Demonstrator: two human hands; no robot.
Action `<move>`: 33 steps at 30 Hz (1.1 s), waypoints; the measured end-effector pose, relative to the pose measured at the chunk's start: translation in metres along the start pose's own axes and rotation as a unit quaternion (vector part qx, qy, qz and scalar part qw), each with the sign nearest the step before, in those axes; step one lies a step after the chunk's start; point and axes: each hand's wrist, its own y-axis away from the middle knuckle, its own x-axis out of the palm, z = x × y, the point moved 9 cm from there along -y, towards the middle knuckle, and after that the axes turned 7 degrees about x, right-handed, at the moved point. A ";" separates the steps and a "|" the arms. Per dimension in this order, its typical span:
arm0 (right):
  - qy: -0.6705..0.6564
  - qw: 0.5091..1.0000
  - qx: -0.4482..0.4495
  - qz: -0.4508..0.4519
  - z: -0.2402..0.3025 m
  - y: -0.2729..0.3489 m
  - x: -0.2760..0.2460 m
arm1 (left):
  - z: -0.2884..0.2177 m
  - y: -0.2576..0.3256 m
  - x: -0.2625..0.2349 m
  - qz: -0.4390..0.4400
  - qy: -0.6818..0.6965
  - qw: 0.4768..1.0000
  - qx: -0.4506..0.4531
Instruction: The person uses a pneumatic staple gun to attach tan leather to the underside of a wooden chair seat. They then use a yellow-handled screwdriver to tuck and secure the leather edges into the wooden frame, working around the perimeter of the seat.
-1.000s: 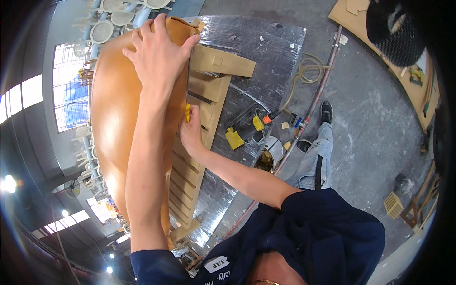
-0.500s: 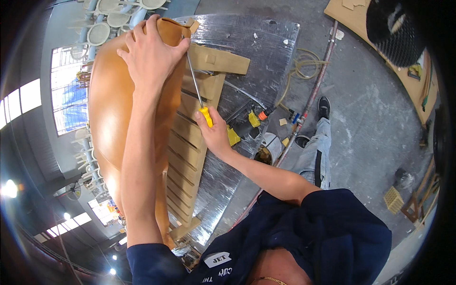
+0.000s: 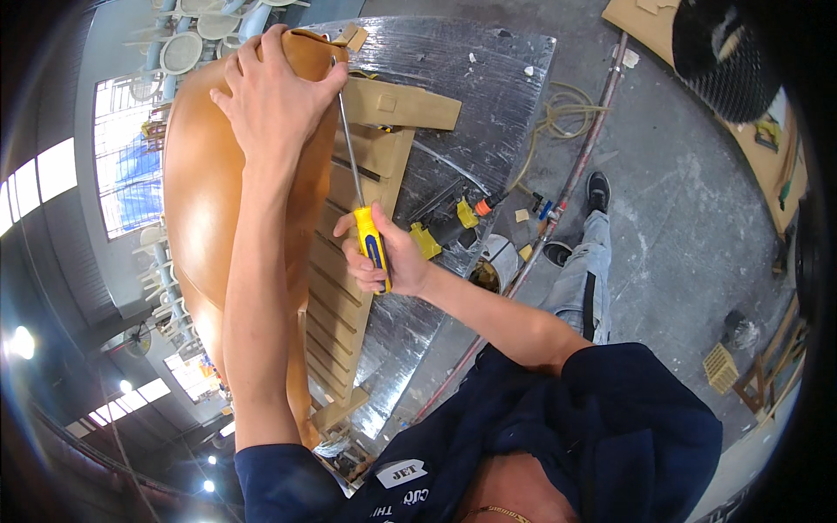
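Note:
A large piece covered in tan leather (image 3: 205, 192), rounded like a chair shell, fills the left half of the view. Spread across its top end is my left hand (image 3: 277, 100), fingers apart on the leather and thumb pressed by the folded edge. My right hand (image 3: 388, 254) holds a screwdriver (image 3: 370, 244) by its yellow and blue handle. The long metal shaft runs up to the leather edge beside my left thumb. The tip is not clearly visible there. Below the shaft lies a slatted brown wooden frame (image 3: 336, 305).
The work table (image 3: 488, 78) has a shiny, plastic-like cover. A yellow and black air tool (image 3: 425, 240) with an orange hose fitting lies at its right edge. Beyond are a white bucket (image 3: 501, 257), a coiled hose (image 3: 567, 112), a long pipe (image 3: 580, 161) and a person's leg (image 3: 582, 292).
My right hand has shifted its fingers on the handle, so more of the handle shows. The handle has swung a little to the left. My left hand stays on the leather.

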 end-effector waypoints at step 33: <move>0.198 0.929 0.311 0.033 0.217 0.033 -0.132 | -0.006 -0.006 0.000 0.007 -0.010 1.000 -0.017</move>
